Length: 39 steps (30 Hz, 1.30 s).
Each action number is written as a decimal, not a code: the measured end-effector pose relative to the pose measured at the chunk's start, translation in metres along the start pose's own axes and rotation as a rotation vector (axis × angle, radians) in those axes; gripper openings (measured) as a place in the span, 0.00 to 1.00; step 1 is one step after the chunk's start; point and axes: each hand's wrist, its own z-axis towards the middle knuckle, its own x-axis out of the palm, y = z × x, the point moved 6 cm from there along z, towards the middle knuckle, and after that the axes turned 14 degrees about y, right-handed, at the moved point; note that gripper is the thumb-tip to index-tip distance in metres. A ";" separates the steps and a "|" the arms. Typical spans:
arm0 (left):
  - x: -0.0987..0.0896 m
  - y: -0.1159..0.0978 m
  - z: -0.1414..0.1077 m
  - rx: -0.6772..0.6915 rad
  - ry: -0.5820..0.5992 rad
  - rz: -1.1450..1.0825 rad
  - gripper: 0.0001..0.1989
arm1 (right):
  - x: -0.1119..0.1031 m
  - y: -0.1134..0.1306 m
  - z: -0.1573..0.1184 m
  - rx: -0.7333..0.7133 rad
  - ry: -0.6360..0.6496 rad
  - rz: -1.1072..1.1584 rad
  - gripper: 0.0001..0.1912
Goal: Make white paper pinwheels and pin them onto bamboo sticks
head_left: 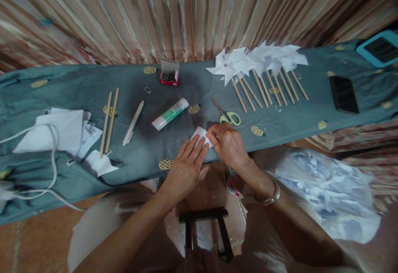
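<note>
A small piece of white paper (200, 132) lies near the front edge of the cloth-covered table. My left hand (185, 166) rests over its near part, fingers stretched out flat on it. With thumb and forefinger pressed together, my right hand (230, 145) pinches the paper's right side. Just beyond that hand are scissors (229, 116) with light green handles. A glue stick (170, 114) with a green and white label lies further back, to the left of the scissors. A white pen (133, 123) is left of the glue stick.
Several paper pinwheels (263, 59) on wooden sticks line the back right. An open red box (169, 77) holds small dark metal pieces. Two sticks (108, 119), a paper stack (59, 132) and a white cable (54, 169) lie left. A phone (344, 95) is right; a plastic bag (329, 194) sits below.
</note>
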 end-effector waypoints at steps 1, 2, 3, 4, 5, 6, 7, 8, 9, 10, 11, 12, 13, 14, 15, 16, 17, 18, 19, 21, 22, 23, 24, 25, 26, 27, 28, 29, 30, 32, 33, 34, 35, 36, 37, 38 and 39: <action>0.000 0.000 0.000 0.003 0.006 0.006 0.27 | 0.000 0.000 -0.001 -0.001 -0.003 -0.001 0.08; 0.001 0.000 0.000 0.008 0.010 0.013 0.27 | 0.000 0.000 -0.003 -0.005 -0.010 -0.001 0.08; 0.001 0.000 0.000 0.010 0.016 0.018 0.28 | 0.000 0.001 -0.005 -0.010 -0.026 0.000 0.09; 0.001 0.000 0.000 0.010 0.021 0.022 0.28 | 0.000 0.001 -0.007 -0.020 -0.050 0.002 0.10; 0.001 0.000 0.001 0.008 0.026 0.025 0.29 | 0.000 0.002 -0.010 -0.033 -0.081 0.005 0.12; 0.001 0.000 0.001 0.007 0.031 0.027 0.30 | 0.000 0.002 -0.012 -0.046 -0.114 0.008 0.14; 0.001 0.000 0.001 0.005 0.035 0.031 0.30 | 0.001 0.002 -0.015 -0.057 -0.144 0.012 0.16; 0.001 0.000 0.001 0.001 0.037 0.034 0.31 | 0.002 0.002 -0.018 -0.062 -0.169 0.017 0.17; 0.000 -0.001 0.001 -0.002 0.040 0.038 0.31 | 0.003 0.001 -0.020 -0.060 -0.187 0.023 0.19; 0.000 -0.001 0.002 -0.004 0.041 0.042 0.30 | 0.004 0.000 -0.022 -0.052 -0.197 0.027 0.20; -0.001 -0.001 0.002 -0.005 0.042 0.045 0.30 | 0.006 -0.002 -0.024 -0.039 -0.205 0.030 0.21; -0.001 -0.001 0.002 -0.005 0.042 0.048 0.30 | 0.007 -0.004 -0.026 -0.025 -0.212 0.030 0.22; -0.001 -0.001 0.002 -0.004 0.042 0.051 0.29 | 0.008 -0.006 -0.027 -0.012 -0.219 0.028 0.23; -0.001 -0.001 0.002 -0.004 0.042 0.055 0.29 | 0.010 -0.009 -0.029 -0.001 -0.227 0.028 0.23; 0.000 0.000 0.000 -0.003 0.042 0.060 0.28 | 0.010 -0.013 -0.031 0.011 -0.238 0.030 0.24; 0.000 0.001 -0.001 -0.005 0.042 0.066 0.28 | 0.011 -0.016 -0.032 0.023 -0.251 0.037 0.25; 0.001 0.002 -0.004 -0.008 0.039 0.072 0.28 | 0.011 -0.020 -0.034 0.037 -0.265 0.046 0.26; 0.002 0.004 -0.006 -0.009 0.037 0.081 0.28 | 0.012 -0.025 -0.036 0.051 -0.277 0.055 0.26; 0.002 0.005 -0.010 -0.012 0.032 0.089 0.28 | 0.012 -0.029 -0.037 0.063 -0.287 0.062 0.26; 0.003 0.009 -0.016 -0.022 0.015 0.109 0.28 | 0.012 -0.036 -0.039 0.073 -0.294 0.068 0.26; 0.003 0.010 -0.020 -0.026 0.005 0.115 0.28 | 0.012 -0.038 -0.040 0.073 -0.293 0.067 0.26; 0.002 0.011 -0.023 -0.028 -0.005 0.119 0.28 | 0.012 -0.040 -0.040 0.073 -0.290 0.066 0.26; 0.001 0.013 -0.027 -0.029 -0.017 0.121 0.27 | 0.012 -0.042 -0.040 0.073 -0.287 0.066 0.26; 0.000 0.014 -0.030 -0.029 -0.027 0.123 0.27 | 0.012 -0.044 -0.040 0.075 -0.285 0.066 0.26; -0.001 0.014 -0.033 -0.032 -0.037 0.127 0.27 | 0.012 -0.045 -0.041 0.078 -0.285 0.067 0.26; -0.003 0.015 -0.037 -0.034 -0.046 0.133 0.27 | 0.012 -0.046 -0.041 0.081 -0.284 0.067 0.26; -0.004 0.016 -0.041 -0.036 -0.049 0.139 0.28 | 0.012 -0.046 -0.040 0.084 -0.281 0.068 0.25; -0.005 0.017 -0.046 -0.035 -0.053 0.143 0.29 | 0.013 -0.047 -0.040 0.087 -0.276 0.068 0.25; -0.005 0.018 -0.050 -0.035 -0.056 0.145 0.30 | 0.013 -0.047 -0.040 0.090 -0.269 0.067 0.25; -0.006 0.020 -0.060 -0.045 -0.053 0.141 0.32 | 0.014 -0.048 -0.039 0.095 -0.255 0.066 0.25; -0.006 0.022 -0.064 -0.050 -0.049 0.137 0.33 | 0.015 -0.048 -0.039 0.098 -0.250 0.065 0.25; -0.006 0.023 -0.068 -0.056 -0.044 0.129 0.34 | 0.014 -0.048 -0.039 0.099 -0.249 0.065 0.25; -0.006 0.024 -0.071 -0.062 -0.041 0.118 0.35 | 0.014 -0.047 -0.039 0.097 -0.251 0.065 0.25; -0.005 0.025 -0.073 -0.068 -0.042 0.105 0.35 | 0.013 -0.046 -0.039 0.091 -0.256 0.066 0.25; -0.005 0.026 -0.074 -0.077 -0.049 0.091 0.35 | 0.012 -0.045 -0.039 0.079 -0.263 0.070 0.24; -0.005 0.026 -0.075 -0.086 -0.062 0.079 0.35 | 0.011 -0.042 -0.038 0.064 -0.269 0.075 0.23; -0.006 0.027 -0.075 -0.095 -0.081 0.067 0.35 | 0.010 -0.039 -0.038 0.045 -0.270 0.084 0.22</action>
